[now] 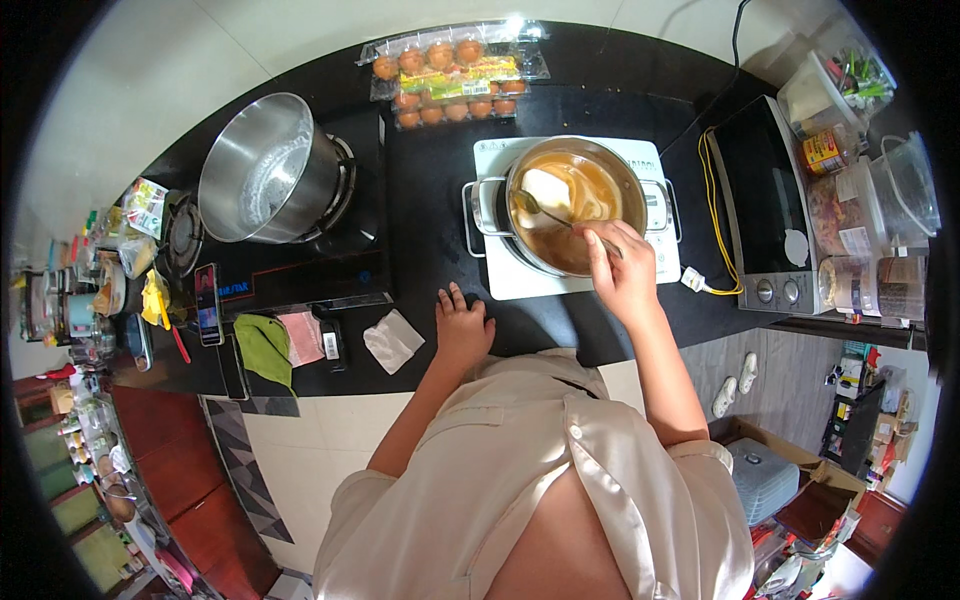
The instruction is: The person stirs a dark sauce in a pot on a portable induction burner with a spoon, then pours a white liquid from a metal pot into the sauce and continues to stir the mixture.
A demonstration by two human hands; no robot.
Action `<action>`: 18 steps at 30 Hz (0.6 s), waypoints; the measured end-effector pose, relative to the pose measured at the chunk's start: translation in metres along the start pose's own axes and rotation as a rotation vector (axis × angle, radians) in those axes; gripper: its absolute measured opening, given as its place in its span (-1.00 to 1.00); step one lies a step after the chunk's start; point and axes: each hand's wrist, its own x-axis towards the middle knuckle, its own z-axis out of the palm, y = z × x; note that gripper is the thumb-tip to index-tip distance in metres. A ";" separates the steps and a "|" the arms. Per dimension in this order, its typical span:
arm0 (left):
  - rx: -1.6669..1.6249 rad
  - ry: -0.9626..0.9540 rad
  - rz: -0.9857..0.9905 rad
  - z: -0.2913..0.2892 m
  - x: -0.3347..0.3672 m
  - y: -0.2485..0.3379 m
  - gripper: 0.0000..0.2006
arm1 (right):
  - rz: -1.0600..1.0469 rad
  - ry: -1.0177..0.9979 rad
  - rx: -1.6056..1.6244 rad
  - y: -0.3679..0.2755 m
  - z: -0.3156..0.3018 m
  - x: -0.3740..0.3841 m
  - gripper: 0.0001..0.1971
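Observation:
My right hand [622, 265] is closed around the handle of a metal spoon [549, 212] over a steel pot [634, 190]. The spoon's bowl end is at a white patch [545, 190] in the brown liquid [545, 240] that partly fills the pot; whether it is dipped in, I cannot tell. Under the pot is a white portable cooktop [535, 290] with side handles. My left hand [464, 328] rests on the black counter [430, 250] near its front edge, fingers apart, holding nothing. To its left lies a crumpled white cloth [393, 341].
A large steel pot [262, 170] stands on a black gas stove [365, 220]. Egg cartons [455, 75] sit at the back. A microwave [765, 200] with a yellow cord [722, 235] is at right. A phone [208, 305] and green cloth [262, 350] lie left.

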 end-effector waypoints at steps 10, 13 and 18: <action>-0.019 -0.025 0.004 0.000 -0.001 -0.001 -0.76 | 0.193 0.115 -0.012 0.014 -0.021 -0.005 -0.86; -0.012 -0.006 0.011 0.000 -0.001 0.001 -0.75 | 0.212 0.235 -0.047 0.023 -0.034 0.000 -0.84; 0.020 -0.011 0.011 -0.001 0.001 0.003 -0.75 | 0.228 0.166 -0.037 0.050 -0.021 -0.002 -0.77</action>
